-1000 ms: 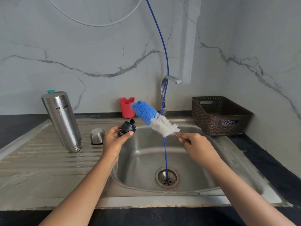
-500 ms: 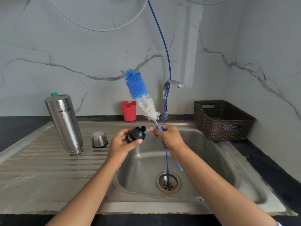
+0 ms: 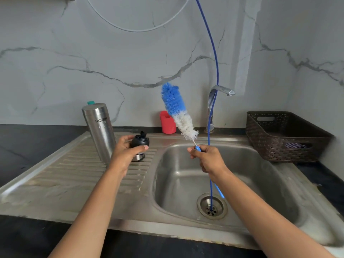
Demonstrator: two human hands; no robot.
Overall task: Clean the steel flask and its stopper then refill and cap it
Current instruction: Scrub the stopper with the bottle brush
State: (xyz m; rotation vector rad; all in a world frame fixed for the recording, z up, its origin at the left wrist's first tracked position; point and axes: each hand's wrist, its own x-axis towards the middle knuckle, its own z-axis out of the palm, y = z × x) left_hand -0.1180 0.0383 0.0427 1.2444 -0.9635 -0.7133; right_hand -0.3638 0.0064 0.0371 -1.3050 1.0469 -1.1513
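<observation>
The steel flask point(image 3: 100, 131) stands on the ribbed drainboard point(image 3: 65, 174) left of the basin point(image 3: 186, 183). Its printed name reads upside down, and water drops cling to its brushed wall. Just to its right, the left hand point(image 3: 124, 153) holds the stopper point(image 3: 140, 141), a black domed piece with a small knob on top, thumb in front and fingers curled round behind. The right hand point(image 3: 208, 159) grips the blue handle of the bottle brush point(image 3: 176, 110) over the basin. The brush head points up and leans left, blue bristles at the tip and white ones below.

The flask's foot is hidden behind the left wrist. A steel cup point(image 3: 138, 157) shows only as a sliver under the stopper. A teal object point(image 3: 90, 102) peeks over the flask's top; what it is cannot be told. The lower brush handle is mostly hidden behind the right wrist.

Half a second ago the stopper was held at the basin's edge, well clear of the flask, and the steel cup stood in plain sight; now the left hand is over the drainboard, close to the flask and covering the cup. The brush keeps its raised, tilted pose.

A blue hose point(image 3: 216, 62) hangs past the tap point(image 3: 219, 90) into the drain. A red holder point(image 3: 166, 123) sits by the wall, and a dark basket point(image 3: 279, 142) on the right.
</observation>
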